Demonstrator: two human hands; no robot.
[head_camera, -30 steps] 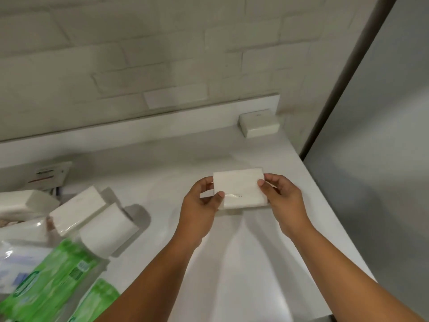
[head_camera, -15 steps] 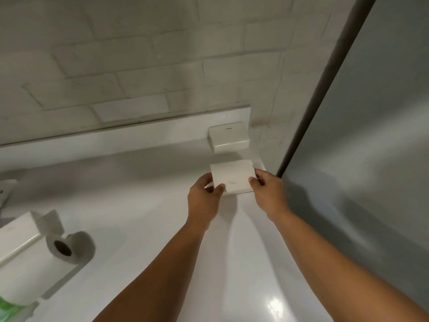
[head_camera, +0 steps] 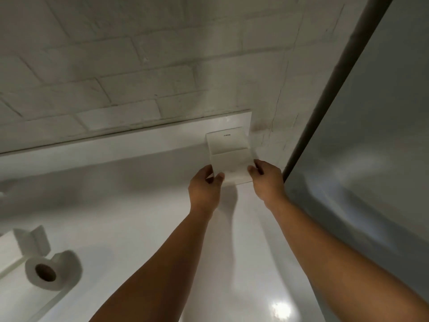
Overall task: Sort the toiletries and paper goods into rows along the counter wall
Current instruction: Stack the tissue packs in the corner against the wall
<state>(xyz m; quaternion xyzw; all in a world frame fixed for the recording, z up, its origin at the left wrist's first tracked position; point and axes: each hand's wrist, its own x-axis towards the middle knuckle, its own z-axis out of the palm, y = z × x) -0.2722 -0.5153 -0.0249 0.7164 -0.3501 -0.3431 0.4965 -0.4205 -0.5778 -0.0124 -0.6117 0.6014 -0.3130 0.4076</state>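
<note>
Your fingers (head_camera: 260, 165) are mostly out of sight. On each hand only the thumb and the knuckles show, and the rest is tucked under or behind the pack (head_camera: 232, 167). You cannot tell whether the pack's underside rests on the tabletop (head_camera: 139, 205) or hangs just above it, since a shadow lies along its near edge. The small print on the rear pack (head_camera: 226, 141) is too blurred to read. At the lower left, a roll (head_camera: 45, 271) shows its dark core, and the left pack (head_camera: 10, 251) behind it is cut off by the frame edge.

Half a second ago a strip of tabletop separated the two packs. Now that gap has closed, and the pack's far edge meets the near face of the rear pack, or sits just short of it. The green packets seen a second ago have dropped out of view.

Your left hand (head_camera: 204, 189) pinches the pack's near left corner with the thumb on top. Your right hand (head_camera: 267, 180) grips the right end, also with the thumb on top. The pack lies broad face up. Its long axis runs left to right, parallel to the wall (head_camera: 162, 66), with a short end toward each hand. It sits at the far right of the tabletop, in front of the rear pack, which stands against the wall beside the grey panel (head_camera: 371, 135).
</note>
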